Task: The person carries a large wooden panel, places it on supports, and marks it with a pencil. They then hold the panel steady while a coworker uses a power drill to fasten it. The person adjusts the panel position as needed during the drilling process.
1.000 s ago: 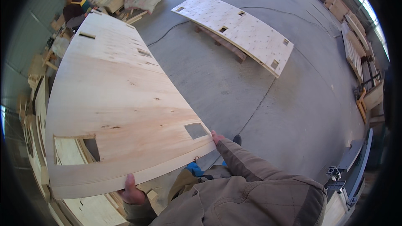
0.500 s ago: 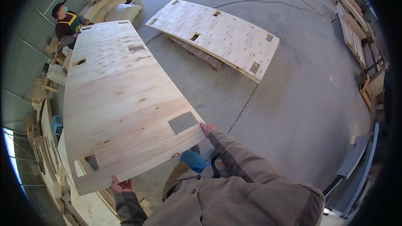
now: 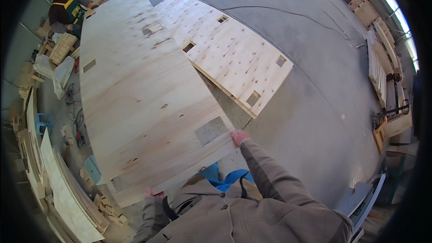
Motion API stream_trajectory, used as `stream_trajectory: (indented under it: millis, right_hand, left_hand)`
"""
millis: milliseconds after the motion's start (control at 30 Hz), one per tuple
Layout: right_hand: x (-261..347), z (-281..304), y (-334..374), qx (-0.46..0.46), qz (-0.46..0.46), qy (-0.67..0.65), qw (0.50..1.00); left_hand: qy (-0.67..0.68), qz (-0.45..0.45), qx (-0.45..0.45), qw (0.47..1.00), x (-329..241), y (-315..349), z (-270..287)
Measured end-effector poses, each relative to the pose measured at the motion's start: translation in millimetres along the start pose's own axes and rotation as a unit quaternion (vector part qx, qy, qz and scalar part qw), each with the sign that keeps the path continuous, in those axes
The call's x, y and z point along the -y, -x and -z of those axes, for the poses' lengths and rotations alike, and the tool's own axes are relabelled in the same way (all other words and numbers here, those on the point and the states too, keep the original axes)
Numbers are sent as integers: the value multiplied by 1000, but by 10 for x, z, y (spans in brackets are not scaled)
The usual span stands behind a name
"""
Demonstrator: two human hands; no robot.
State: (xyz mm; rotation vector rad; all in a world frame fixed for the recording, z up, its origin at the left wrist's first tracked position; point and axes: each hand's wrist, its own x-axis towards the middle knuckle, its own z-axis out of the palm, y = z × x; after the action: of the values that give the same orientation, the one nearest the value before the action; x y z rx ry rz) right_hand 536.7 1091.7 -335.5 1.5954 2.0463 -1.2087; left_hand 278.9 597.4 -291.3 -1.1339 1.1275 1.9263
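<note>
- A long rectangular panel of pale, knotted plywood (image 3: 139, 94), pierced by rectangular openings (image 3: 211, 131), stretches out in front of a person in a brown jacket; I take it as the landmark for everything else.
- At the panel's near short edge, towards its left corner, is the person's bare left hand (image 3: 154, 193). Its fingers look closed on the edge, though what goes underneath is hidden from me.
- At the panel's near right corner, the bare right hand (image 3: 239, 137) is curled tightly around the wood, with no gap that I can see.
- The panel's long axis runs directly away from both hands, slanting left towards its far end.
- By that far end, on its left side, stands a co-worker in a green-and-yellow apron (image 3: 69, 11), one hand close to the panel's edge; I cannot tell how firm that hold is.
- To the panel's right lies a second pale plywood panel with rectangular cut-outs (image 3: 234, 54), set at an angle and partly covered from view by it. Of the two hands, the right is nearer to this one.
- Left of the panel are a small blue plastic stool (image 3: 43, 119) and long, pale boards (image 3: 74, 198).
</note>
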Motion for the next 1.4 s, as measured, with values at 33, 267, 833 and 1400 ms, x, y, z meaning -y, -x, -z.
stream_trajectory:
  millis: [33, 267, 833, 1400]
  right_hand:
    - [-104, 229, -141, -8, -6, -6, 1000]
    - [-815, 1680, -1211, -6, -19, 33, 999]
    - [-2822, 6081, -4100, -156, 83, 130, 976]
    - [-5248, 3551, -2408, 161, -102, 218, 957]
  left_hand:
    - [9, 4, 2, 1000, 210, -1, -142]
    - [26, 4, -29, 999, 1875, -143, -1136]
    - [-35, 160, 81, 983, 6221, 259, -4752]
    - [-574, 49, -27, 817, 5627, 4, -3045]
